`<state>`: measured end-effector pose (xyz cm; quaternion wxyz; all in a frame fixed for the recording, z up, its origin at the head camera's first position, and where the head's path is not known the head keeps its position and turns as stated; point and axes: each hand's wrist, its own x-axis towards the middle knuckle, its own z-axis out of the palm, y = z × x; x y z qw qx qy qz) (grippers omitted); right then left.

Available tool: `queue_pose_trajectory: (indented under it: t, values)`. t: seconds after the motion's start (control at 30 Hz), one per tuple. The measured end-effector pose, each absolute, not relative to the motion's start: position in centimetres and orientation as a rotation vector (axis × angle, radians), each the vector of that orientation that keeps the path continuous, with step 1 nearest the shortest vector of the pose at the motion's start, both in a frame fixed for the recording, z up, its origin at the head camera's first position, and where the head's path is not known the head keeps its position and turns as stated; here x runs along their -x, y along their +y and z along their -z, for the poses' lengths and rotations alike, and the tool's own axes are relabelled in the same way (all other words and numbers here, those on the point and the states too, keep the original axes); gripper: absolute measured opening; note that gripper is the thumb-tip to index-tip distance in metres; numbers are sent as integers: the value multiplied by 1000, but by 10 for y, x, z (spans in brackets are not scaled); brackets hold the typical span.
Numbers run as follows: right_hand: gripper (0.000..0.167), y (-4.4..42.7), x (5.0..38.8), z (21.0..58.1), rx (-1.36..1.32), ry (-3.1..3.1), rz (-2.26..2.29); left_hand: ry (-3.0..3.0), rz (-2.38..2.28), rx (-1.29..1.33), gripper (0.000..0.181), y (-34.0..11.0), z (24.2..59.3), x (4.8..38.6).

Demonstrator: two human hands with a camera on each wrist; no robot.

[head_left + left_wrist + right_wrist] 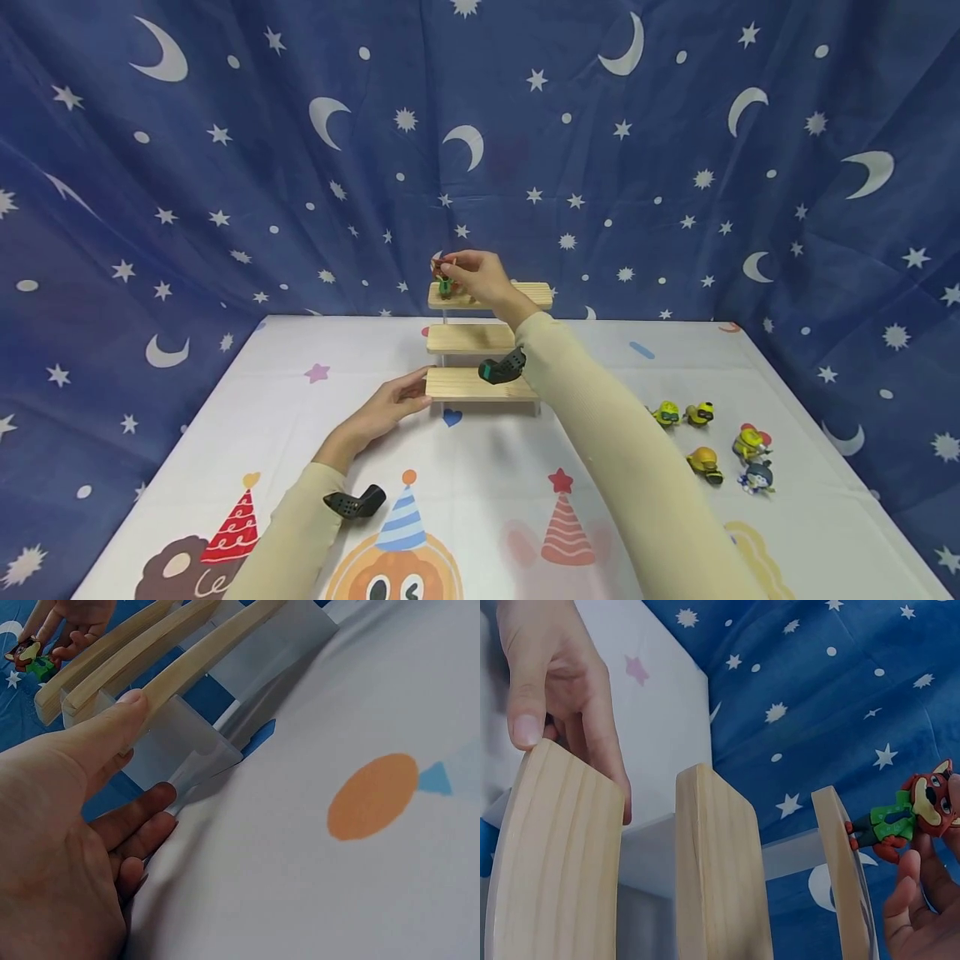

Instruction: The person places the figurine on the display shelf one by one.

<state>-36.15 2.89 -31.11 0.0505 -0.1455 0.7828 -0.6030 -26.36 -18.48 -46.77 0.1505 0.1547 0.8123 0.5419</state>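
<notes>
A three-tier wooden display stand with pale boards and clear side supports stands at the back of the table. My right hand is at the left end of its top board and grips a small fox figurine by the head. The fox is reddish-brown with a green shirt; its feet touch the top board in the right wrist view. Lower down, my left hand holds the left end of the bottom board, thumb at one corner and a finger at the other.
On the table's right side lie several small figurines: yellow-green ones, a yellow one with a rounded shell, and a blue-and-white one. A blue star-and-moon curtain hangs behind the white printed tablecloth.
</notes>
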Motion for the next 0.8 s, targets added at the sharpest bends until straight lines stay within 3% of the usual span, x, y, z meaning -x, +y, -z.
queue_pose_trajectory:
  t: [0.8]
  values:
    - [30, 22, 365, 316, 412, 2419, 1884, 2315, -1558, -428, 71, -186, 465, 262]
